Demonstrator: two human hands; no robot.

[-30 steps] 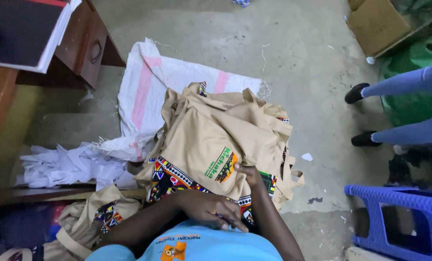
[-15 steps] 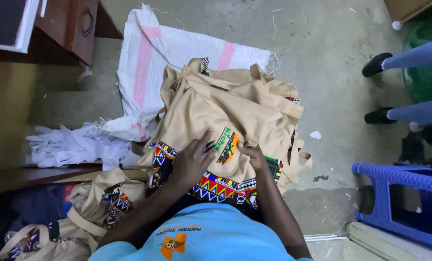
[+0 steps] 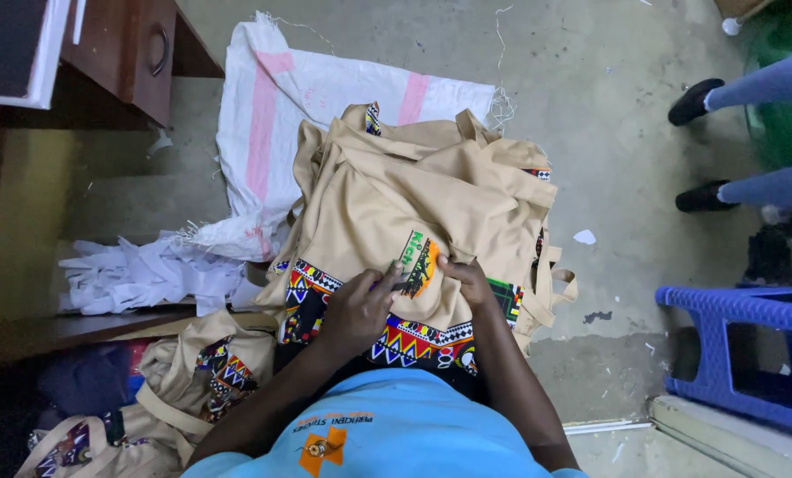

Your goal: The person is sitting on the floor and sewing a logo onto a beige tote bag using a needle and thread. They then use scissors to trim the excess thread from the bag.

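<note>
Both hands now closer on tan bag's green-orange patch

bare concrete floor ahead, desk left, blue stool right

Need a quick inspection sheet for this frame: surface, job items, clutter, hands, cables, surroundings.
Surface: bare concrete floor, dusty, with a white and pink woven sack spread on it.
Job's things: pile of tan cloth bags with patterned trim, partly on the sack; the top bag has a printed patch.
Clutter: white paper scraps on the left; more tan bags at lower left.
Hands: left hand and right hand both rest on the top bag by the patch; grip unclear.
Cables: nothing seen.
Surroundings: wooden desk drawer upper left, blue plastic stool right, another person's legs upper right.
</note>
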